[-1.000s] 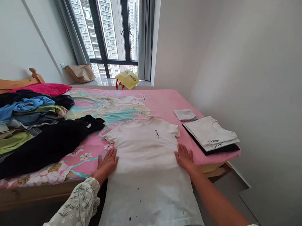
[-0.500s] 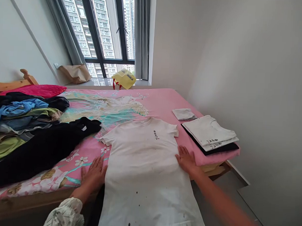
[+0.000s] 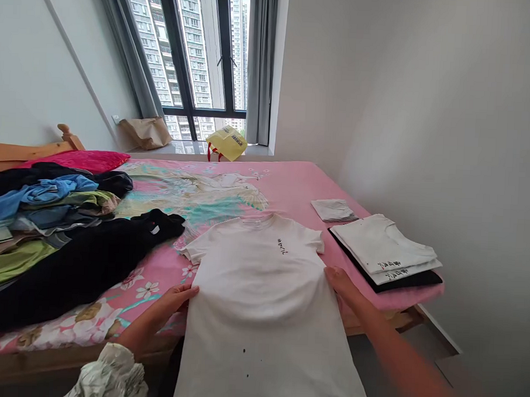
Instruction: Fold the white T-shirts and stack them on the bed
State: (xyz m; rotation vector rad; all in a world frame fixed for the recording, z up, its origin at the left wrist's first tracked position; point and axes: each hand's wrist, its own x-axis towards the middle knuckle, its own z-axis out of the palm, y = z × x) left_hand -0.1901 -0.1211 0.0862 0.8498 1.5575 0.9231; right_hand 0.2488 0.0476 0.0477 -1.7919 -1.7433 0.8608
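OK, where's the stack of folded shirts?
In the head view, the stack sits on the near right corner of the bed, right of the spread white T-shirt and nearer than the folded cloth.

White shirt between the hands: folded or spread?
Spread: both sleeves of the white shirt stick out sideways and its body lies unfolded between the left hand and right hand; hem out of frame.

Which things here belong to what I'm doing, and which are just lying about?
Part of it:
White T-shirt, seemingly gripped at its side edges by your left hand and right hand
Folded shirts and clothes pile, probably

Just lying about, it seems:
Paper bag
Yellow bag
Red pillow
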